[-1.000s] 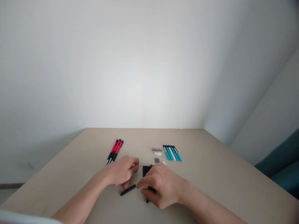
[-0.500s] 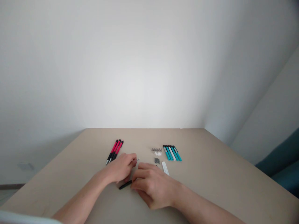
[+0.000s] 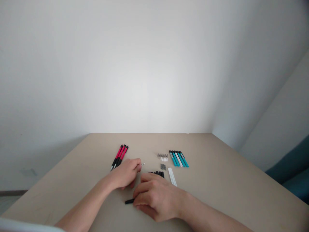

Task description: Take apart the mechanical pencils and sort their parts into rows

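Observation:
My left hand [image 3: 126, 175] rests on the beige table [image 3: 217, 180] with its fingers pinched on a thin pen refill whose silver tip [image 3: 143, 164] pokes out to the right. My right hand [image 3: 154, 199] lies curled just in front of it, fingers closed over a black pen barrel [image 3: 129, 201] whose end sticks out to the left on the table. Behind the right hand lies a row of black barrels [image 3: 158, 173].
Three pink-and-black pens [image 3: 119, 156] lie at the back left. Several teal pens [image 3: 178, 158] lie at the back right, with small grey and white parts [image 3: 163, 157] beside them, small dark springs [image 3: 163, 166] and white refills [image 3: 172, 176].
My right hand slid left onto the loose black barrel and drew back toward me with it, uncovering the row of black barrels and the white refills. My left hand stayed almost still.

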A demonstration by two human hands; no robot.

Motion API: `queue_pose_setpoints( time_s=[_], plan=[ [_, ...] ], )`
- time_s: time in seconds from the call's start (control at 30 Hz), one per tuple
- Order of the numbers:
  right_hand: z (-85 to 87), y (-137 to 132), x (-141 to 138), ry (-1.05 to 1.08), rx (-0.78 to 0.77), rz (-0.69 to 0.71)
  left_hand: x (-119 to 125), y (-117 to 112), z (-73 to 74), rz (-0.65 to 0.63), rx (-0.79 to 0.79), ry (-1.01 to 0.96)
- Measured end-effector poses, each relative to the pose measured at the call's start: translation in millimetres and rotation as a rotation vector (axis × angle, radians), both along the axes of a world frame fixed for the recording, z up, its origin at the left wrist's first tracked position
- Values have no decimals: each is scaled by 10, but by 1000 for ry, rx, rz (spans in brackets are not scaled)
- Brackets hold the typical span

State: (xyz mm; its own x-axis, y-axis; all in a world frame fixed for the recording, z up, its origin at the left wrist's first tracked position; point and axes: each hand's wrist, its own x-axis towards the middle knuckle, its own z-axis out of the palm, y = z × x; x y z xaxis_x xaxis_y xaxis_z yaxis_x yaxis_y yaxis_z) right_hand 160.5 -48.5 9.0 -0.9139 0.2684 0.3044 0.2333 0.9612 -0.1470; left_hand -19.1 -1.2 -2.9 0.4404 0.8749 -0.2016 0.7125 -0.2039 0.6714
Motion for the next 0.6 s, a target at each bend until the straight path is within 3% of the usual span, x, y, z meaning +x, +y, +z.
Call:
queue_pose_setpoints(
  time_s=[0.17, 0.33, 0.47, 0.6],
  plan=[
    [-30, 35, 39, 36, -15, -64, 14, -40, 62, -43, -88, -65],
    [88, 93, 187, 40, -10, -127, 54, -86, 129, -118, -302, -160],
    [220, 160, 420, -10, -32, -311, 66, -101, 153, -187, -410, -239],
    [260, 208, 599, -153, -163, -436, 66, -107, 171, -225, -484, -267]
  ],
)
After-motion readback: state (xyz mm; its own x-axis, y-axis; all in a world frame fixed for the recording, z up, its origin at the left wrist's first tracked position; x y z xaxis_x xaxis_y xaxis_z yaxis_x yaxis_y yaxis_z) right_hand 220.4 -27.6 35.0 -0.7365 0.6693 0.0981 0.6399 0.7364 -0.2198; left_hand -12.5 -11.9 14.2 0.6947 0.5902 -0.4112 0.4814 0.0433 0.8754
